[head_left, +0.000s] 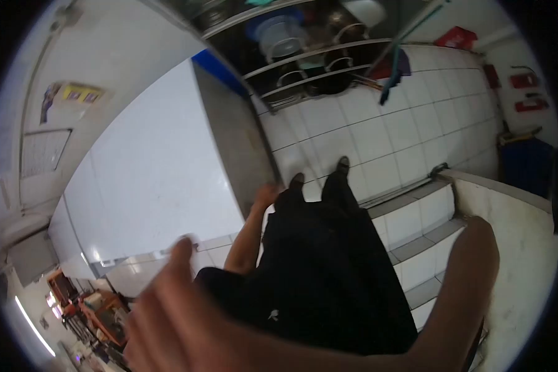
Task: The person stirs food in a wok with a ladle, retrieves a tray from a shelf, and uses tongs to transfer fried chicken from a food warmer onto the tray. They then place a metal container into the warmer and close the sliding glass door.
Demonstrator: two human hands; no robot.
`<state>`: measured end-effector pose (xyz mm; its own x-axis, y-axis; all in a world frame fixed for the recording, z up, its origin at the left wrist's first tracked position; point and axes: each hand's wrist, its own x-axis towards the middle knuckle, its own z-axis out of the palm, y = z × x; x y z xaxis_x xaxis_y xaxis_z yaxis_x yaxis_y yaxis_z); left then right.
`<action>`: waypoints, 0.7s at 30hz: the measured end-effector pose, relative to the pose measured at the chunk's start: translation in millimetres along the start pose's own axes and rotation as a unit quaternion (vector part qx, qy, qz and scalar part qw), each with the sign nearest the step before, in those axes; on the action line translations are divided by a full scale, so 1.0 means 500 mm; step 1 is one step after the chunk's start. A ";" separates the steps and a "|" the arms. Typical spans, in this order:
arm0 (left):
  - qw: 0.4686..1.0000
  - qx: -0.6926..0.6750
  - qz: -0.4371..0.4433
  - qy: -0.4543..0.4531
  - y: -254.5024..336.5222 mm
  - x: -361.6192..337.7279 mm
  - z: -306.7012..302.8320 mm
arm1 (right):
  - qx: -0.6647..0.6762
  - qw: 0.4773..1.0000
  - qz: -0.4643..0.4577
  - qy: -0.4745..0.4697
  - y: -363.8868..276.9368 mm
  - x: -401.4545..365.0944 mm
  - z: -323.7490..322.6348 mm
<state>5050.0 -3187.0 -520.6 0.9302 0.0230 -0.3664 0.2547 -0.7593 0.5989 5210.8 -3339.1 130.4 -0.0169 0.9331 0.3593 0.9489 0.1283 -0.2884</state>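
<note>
My right hand [180,310] is raised close to the camera at the lower left, blurred. Its forearm crosses the bottom of the view from the bent elbow at the right. The fingers look loosely extended and apart, and nothing shows in them. My left hand [266,196] hangs low beside my dark trousers [304,248], near the side of a large white box-like appliance [155,161]. That hand is small and smeared, so I cannot tell how its fingers are set. Both my shoes [343,162] stand on the white tiled floor [378,136].
A metal rack [316,53] with pots and basins stands ahead. Tiled steps [415,229] and a low wall [508,204] lie to the right. A blue bin [527,164] is at the far right. Cluttered wooden furniture [99,310] shows at lower left.
</note>
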 end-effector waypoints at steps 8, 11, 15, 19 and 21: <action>0.915 -0.200 -0.349 0.033 0.207 -0.081 0.042 | 0.100 0.990 -0.097 -0.013 0.233 -0.147 -0.139; 0.892 -0.281 -0.352 0.042 0.311 -0.031 0.026 | 0.060 0.990 -0.125 -0.032 0.266 -0.176 -0.149; 0.898 -0.191 -0.393 0.058 0.391 0.004 0.030 | 0.052 0.988 -0.136 -0.044 0.308 -0.211 -0.184; 0.865 -0.300 -0.402 0.021 0.385 0.019 0.035 | 0.031 0.981 -0.175 -0.073 0.313 -0.222 -0.203; 0.872 -0.324 -0.362 0.066 0.367 0.010 0.040 | 0.038 0.980 -0.175 -0.083 0.313 -0.240 -0.216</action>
<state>5095.9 -3339.2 -427.1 0.4746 0.4502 -0.7563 0.8442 0.0103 0.5359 5395.6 -3467.4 137.9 -0.3946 0.8685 0.3000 0.8497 0.4692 -0.2405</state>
